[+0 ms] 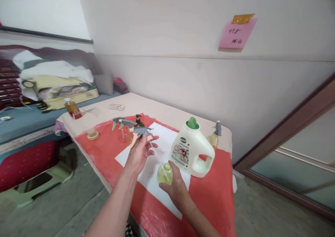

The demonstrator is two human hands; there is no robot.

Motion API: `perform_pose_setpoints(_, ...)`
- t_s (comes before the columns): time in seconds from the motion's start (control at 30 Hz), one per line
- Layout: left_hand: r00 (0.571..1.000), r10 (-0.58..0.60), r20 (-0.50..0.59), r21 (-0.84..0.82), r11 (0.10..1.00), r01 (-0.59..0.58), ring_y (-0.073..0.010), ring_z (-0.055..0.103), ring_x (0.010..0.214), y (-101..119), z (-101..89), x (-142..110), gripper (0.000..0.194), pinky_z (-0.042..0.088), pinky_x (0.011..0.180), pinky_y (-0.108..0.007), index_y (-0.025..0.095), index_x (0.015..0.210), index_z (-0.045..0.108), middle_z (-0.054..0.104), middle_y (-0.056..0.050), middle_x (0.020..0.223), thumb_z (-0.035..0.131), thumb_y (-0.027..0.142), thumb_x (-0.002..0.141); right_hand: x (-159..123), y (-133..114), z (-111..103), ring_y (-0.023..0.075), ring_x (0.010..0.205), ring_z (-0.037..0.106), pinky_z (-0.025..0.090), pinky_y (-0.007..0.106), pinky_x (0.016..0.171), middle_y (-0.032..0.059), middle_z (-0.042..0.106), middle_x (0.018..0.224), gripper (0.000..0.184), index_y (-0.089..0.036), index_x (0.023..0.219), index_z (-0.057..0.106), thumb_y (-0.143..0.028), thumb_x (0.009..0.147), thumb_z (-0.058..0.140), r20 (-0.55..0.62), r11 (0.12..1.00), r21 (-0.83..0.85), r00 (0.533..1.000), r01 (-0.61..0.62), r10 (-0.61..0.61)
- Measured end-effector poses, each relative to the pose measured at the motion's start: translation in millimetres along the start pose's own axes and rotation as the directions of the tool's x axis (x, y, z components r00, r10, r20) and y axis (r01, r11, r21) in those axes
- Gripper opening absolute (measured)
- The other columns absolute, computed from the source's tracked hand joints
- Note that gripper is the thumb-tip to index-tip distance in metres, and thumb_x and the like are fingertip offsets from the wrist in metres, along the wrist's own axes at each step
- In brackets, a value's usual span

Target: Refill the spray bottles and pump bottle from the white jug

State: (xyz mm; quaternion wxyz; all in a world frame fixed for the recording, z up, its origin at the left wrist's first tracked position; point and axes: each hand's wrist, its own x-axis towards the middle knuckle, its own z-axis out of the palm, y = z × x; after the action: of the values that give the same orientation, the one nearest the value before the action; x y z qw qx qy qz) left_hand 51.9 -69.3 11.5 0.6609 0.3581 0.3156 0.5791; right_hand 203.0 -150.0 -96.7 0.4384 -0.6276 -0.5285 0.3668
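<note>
Near btl (162, 177): spray head (141, 130) (L hand (140, 151))

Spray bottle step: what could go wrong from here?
1. Left hand holds the spray head well above the small green bottle, so its long thin tube might snag on the narrow neck or bend.
2. The bottle is uncapped in the right hand; any liquid inside could spill onto the white sheet if it tips.
3. The big white jug stands close by and might get bumped.
</note>
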Motion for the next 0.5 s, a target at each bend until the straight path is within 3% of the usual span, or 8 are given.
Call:
perform_pose_setpoints(0.17, 0.983, 0.173, -0.068, -0.026, 0.984, -0.175, -0.0095, 0.062, 0.067, -3.4, 4.1, -1.5, 0.034, 0.048, 0.054, -0.020, 0.019, 0.103, 0.061, 0.071, -0.009, 0.104, 0.064, 0.047, 0.085, 6.2, 4.5, 1.4, 0.0293, 0.131, 0.044, 0.032, 0.045, 0.113, 0.0140, 0.050, 0.136, 0.081, -0.015, 0.136, 0.041, -0.020, 0.059, 0.063, 0.019, 0.998, -0.059, 1.000, 0.016, -0.015)
perform_pose_setpoints(0.3, 0.944, 0.321, -0.080, 0.191, 0.934, -0.301, -0.0125, 0.064, 0.071, -5.4, 6.6, -5.5, 0.032, 0.051, 0.057, -0.024, 0.021, 0.106, 0.059, 0.070, -0.009, 0.111, 0.061, 0.047, 0.087, 7.1, 8.9, 1.5, 0.0291, 0.131, 0.044, 0.032, 0.046, 0.114, 0.0137, 0.050, 0.136, 0.079, -0.017, 0.134, 0.041, -0.020, 0.058, 0.064, 0.015, 0.997, -0.076, 0.999, 0.030, -0.029)
perform_pose_setpoints(0.4, 0.949, 0.315, -0.001, 0.345, 0.891, -0.295, -0.0156, 0.066, 0.074, -7.8, 12.1, -9.2, 0.032, 0.053, 0.058, -0.027, 0.019, 0.102, 0.063, 0.069, -0.012, 0.114, 0.061, 0.047, 0.086, 6.8, 13.5, 2.0, 0.0280, 0.131, 0.045, 0.032, 0.047, 0.114, 0.0117, 0.051, 0.136, 0.078, -0.020, 0.133, 0.042, -0.019, 0.059, 0.064, 0.009, 0.997, -0.063, 0.999, 0.048, -0.048)
perform_pose_setpoints(0.5, 0.957, 0.288, 0.041, 0.375, 0.883, -0.282, -0.0184, 0.067, 0.078, -9.8, 17.5, -11.4, 0.035, 0.054, 0.060, -0.028, 0.018, 0.103, 0.065, 0.069, -0.013, 0.114, 0.062, 0.047, 0.085, 5.9, 15.6, 1.4, 0.0282, 0.130, 0.045, 0.034, 0.048, 0.112, 0.0109, 0.051, 0.136, 0.081, -0.022, 0.134, 0.042, -0.018, 0.057, 0.065, 0.006, 0.998, -0.046, 0.999, 0.048, -0.048)
